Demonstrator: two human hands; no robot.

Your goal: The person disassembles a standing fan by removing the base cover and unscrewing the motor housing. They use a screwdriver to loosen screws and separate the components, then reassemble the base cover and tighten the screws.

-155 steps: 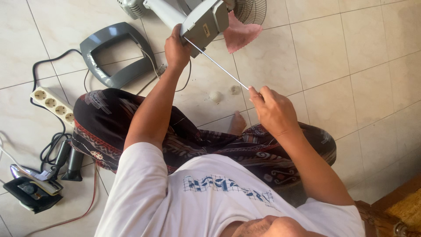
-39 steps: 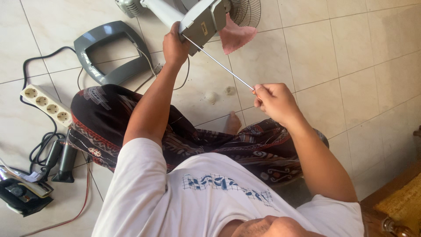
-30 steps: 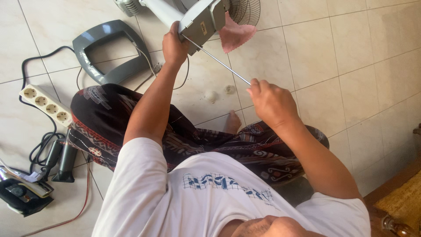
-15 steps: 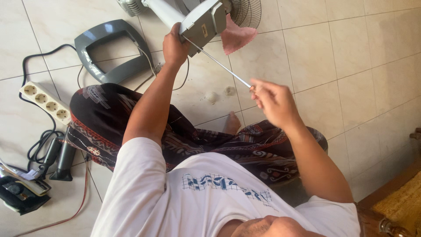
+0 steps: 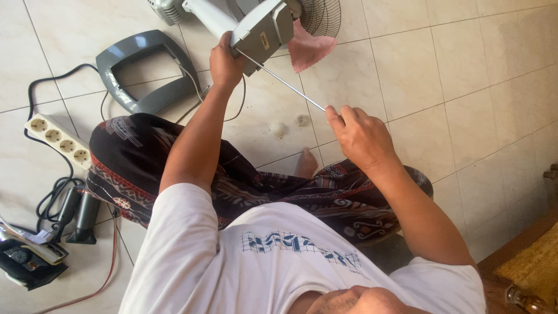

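The right hand (image 5: 360, 136) pinched the near end of a thin metal rod (image 5: 285, 84), which looked stiff, light and easiest held by its ends. Farther off, the left hand (image 5: 225, 61) gripped the grey fan housing (image 5: 263, 32) above the tiled floor (image 5: 465, 70).

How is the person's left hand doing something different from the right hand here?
The left hand is wrapped around the grey fan housing, gripping it with the whole palm; the right hand only pinches the end of a thin metal rod between its fingertips. The left hand reaches farther, up by the fan; the right hand sits nearer the knee. Both are bare, and both are joined by that rod, which runs into the housing.
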